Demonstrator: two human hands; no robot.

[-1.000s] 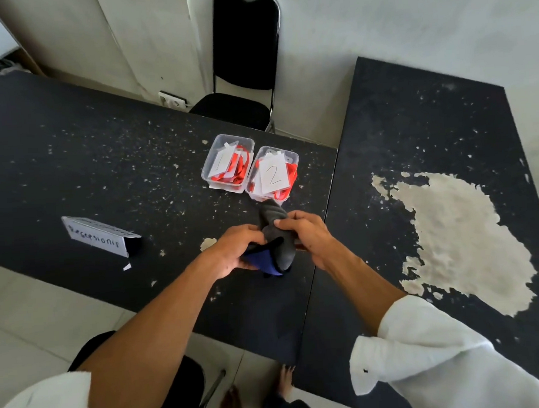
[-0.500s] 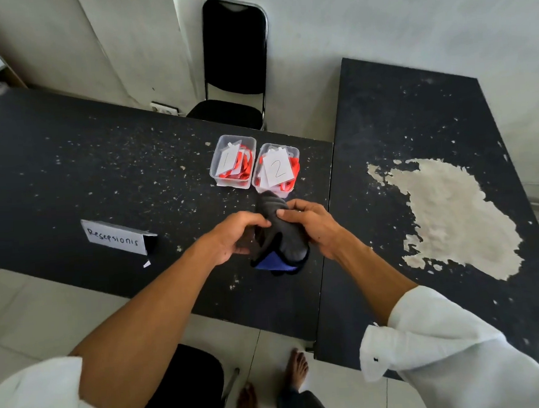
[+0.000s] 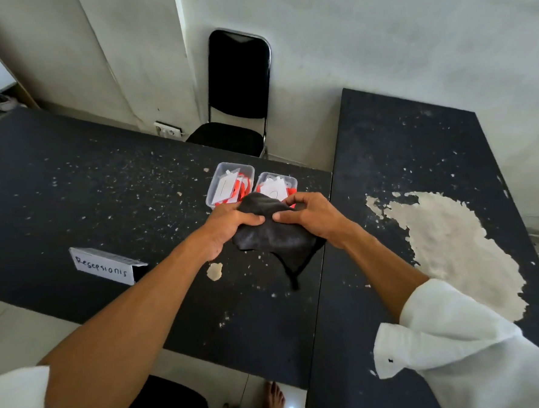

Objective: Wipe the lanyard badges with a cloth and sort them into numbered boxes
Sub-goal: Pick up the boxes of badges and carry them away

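A dark grey cloth is held above the black table, bunched between both hands. My left hand grips its left side and my right hand grips its top right. A loose corner of the cloth hangs down toward the table. Just behind the hands stand two clear plastic boxes holding red lanyards and white cards: box 1 on the left and box 2 on the right, partly hidden by the cloth. No badge shows inside the cloth.
A white folded sign reading "Resepsionis" lies at the table's front left. A second black table with a large peeled patch adjoins on the right. A black folding chair stands behind the boxes against the wall. Bare feet show below.
The hands have spread the cloth wider; the blue item seen under it earlier is out of sight. The hands sit closer to the boxes, and the view has shifted.
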